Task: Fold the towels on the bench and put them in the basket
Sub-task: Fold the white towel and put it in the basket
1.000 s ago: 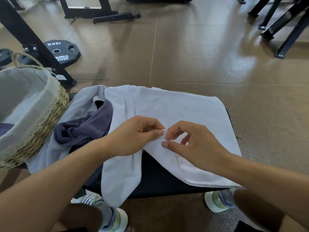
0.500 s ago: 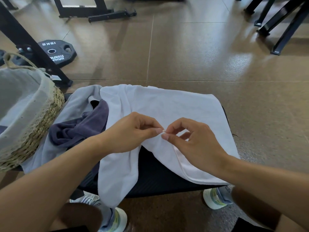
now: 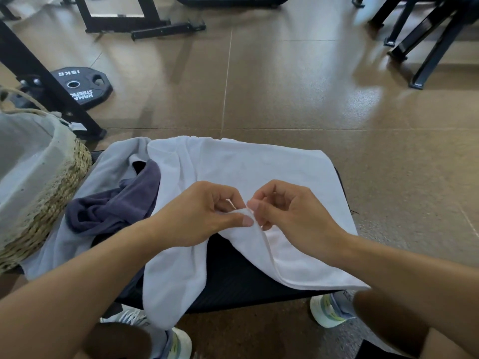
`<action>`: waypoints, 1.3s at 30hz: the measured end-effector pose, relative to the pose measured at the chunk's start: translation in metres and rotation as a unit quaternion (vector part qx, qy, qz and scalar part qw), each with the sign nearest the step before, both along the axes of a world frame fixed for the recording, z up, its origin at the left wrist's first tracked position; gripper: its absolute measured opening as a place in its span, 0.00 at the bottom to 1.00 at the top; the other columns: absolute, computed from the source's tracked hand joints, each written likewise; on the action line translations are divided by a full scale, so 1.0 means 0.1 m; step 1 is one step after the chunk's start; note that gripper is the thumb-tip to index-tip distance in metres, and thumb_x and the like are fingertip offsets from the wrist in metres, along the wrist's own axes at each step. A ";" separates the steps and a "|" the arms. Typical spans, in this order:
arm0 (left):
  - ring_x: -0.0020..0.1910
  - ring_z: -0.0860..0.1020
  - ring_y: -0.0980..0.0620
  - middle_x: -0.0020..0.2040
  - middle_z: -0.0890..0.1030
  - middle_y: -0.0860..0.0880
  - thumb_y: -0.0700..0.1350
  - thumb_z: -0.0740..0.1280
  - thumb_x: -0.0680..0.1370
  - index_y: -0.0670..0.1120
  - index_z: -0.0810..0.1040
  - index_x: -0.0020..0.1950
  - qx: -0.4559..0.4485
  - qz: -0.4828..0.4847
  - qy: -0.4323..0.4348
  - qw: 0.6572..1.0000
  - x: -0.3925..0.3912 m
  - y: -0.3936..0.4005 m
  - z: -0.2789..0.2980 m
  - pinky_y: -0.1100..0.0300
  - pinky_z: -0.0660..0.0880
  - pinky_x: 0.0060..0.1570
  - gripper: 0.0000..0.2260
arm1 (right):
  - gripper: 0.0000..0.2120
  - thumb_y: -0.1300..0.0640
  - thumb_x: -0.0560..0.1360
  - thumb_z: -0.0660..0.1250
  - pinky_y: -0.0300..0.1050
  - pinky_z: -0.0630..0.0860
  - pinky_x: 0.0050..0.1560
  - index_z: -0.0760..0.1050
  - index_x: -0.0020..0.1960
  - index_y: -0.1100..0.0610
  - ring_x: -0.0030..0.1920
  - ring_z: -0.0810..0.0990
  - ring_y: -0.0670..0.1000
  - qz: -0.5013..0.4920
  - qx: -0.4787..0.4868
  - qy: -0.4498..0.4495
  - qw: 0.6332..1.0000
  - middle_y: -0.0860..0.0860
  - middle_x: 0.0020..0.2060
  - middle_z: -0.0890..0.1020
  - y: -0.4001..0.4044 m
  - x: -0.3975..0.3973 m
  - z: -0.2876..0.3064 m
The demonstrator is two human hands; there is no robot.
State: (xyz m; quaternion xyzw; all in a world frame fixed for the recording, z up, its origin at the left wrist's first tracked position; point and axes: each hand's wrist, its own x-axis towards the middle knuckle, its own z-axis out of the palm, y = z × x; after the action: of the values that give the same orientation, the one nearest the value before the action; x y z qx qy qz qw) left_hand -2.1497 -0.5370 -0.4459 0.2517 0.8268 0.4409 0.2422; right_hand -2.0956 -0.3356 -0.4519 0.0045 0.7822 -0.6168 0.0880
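Lying spread over the black padded surface [image 3: 233,281], the white terry towel [image 3: 246,169] has its long axis running left to right, its near edge lifted at the middle where both hands meet. Compared with a second ago, the pinched fold stands a little higher and the left hand's thumb now lies flat along it. The left hand [image 3: 202,216] pinches the raised edge between thumb and curled fingers; the right hand [image 3: 290,211] pinches the same edge just beside it, fingers curled. Left of the white towel lie a crumpled dark purple-grey towel [image 3: 114,206] and a pale grey towel [image 3: 77,229] beneath it. The woven straw basket with grey cloth lining [image 3: 51,193] stands at the surface's left end. On the brown floor [image 3: 298,99] a black weight plate [image 3: 80,86] reads "15KG".
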 end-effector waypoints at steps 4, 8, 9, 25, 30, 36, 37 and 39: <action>0.24 0.63 0.56 0.23 0.70 0.54 0.51 0.71 0.79 0.50 0.79 0.42 0.013 0.074 0.056 0.996 -0.03 0.00 0.01 0.68 0.63 0.29 0.08 | 0.18 0.32 0.69 0.69 0.46 0.80 0.50 0.81 0.48 0.45 0.43 0.82 0.44 0.129 0.210 -0.015 0.969 0.46 0.43 0.85 0.35 -0.17 0.21; 0.22 0.65 0.58 0.23 0.72 0.54 0.52 0.68 0.80 0.48 0.79 0.45 0.033 0.204 0.048 0.977 -0.13 -0.03 0.03 0.70 0.62 0.26 0.09 | 0.23 0.29 0.61 0.73 0.42 0.79 0.54 0.79 0.52 0.37 0.49 0.81 0.39 0.197 0.307 -0.057 0.929 0.37 0.48 0.83 0.83 -0.18 0.42; 0.24 0.68 0.59 0.25 0.77 0.54 0.53 0.67 0.80 0.49 0.79 0.45 0.041 0.222 0.039 0.973 -0.16 -0.05 0.02 0.68 0.65 0.28 0.09 | 0.25 0.29 0.60 0.74 0.41 0.79 0.55 0.78 0.53 0.36 0.51 0.80 0.38 0.210 0.323 -0.060 0.921 0.35 0.50 0.82 0.90 -0.17 0.43; 0.45 0.79 0.52 0.45 0.85 0.48 0.55 0.71 0.74 0.52 0.82 0.45 0.226 0.308 -0.033 0.924 -0.30 -0.12 0.16 0.51 0.73 0.54 0.08 | 0.10 0.54 0.67 0.75 0.31 0.77 0.57 0.88 0.48 0.49 0.52 0.85 0.42 0.065 0.131 -0.015 0.989 0.46 0.48 0.88 1.39 -0.16 0.62; 0.45 0.78 0.51 0.43 0.84 0.49 0.57 0.69 0.74 0.54 0.82 0.45 0.225 0.309 -0.025 0.924 -0.30 -0.14 0.15 0.49 0.74 0.52 0.08 | 0.08 0.58 0.63 0.78 0.35 0.81 0.48 0.88 0.42 0.51 0.41 0.86 0.47 0.030 0.111 0.015 0.993 0.54 0.42 0.88 1.48 -0.15 0.65; 0.50 0.77 0.44 0.48 0.82 0.41 0.57 0.70 0.77 0.54 0.82 0.46 0.216 0.332 -0.052 0.917 -0.39 -0.22 0.01 0.39 0.74 0.55 0.08 | 0.11 0.57 0.69 0.80 0.48 0.82 0.52 0.86 0.47 0.44 0.44 0.85 0.49 0.037 0.191 0.032 0.980 0.48 0.45 0.87 1.41 -0.14 0.45; 0.51 0.77 0.44 0.48 0.83 0.41 0.57 0.70 0.78 0.53 0.82 0.47 0.208 0.330 -0.051 0.919 -0.40 -0.22 -0.02 0.39 0.74 0.56 0.08 | 0.12 0.53 0.69 0.80 0.48 0.82 0.52 0.84 0.48 0.41 0.46 0.84 0.46 0.036 0.224 0.043 0.973 0.42 0.46 0.86 1.37 -0.15 0.41; 0.51 0.77 0.45 0.48 0.83 0.43 0.56 0.70 0.78 0.52 0.82 0.47 0.200 0.331 -0.047 0.921 -0.42 -0.23 -0.07 0.41 0.74 0.55 0.08 | 0.16 0.45 0.65 0.81 0.46 0.80 0.53 0.81 0.50 0.36 0.49 0.82 0.43 0.049 0.257 0.041 0.964 0.38 0.47 0.83 1.30 -0.16 0.39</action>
State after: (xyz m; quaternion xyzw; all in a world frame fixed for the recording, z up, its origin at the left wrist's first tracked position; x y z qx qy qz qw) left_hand -2.1915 -0.5599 -0.4530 -0.0140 0.7451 0.6635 0.0661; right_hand -2.1112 -0.2055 -0.4134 -0.0363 0.9168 -0.3893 0.0817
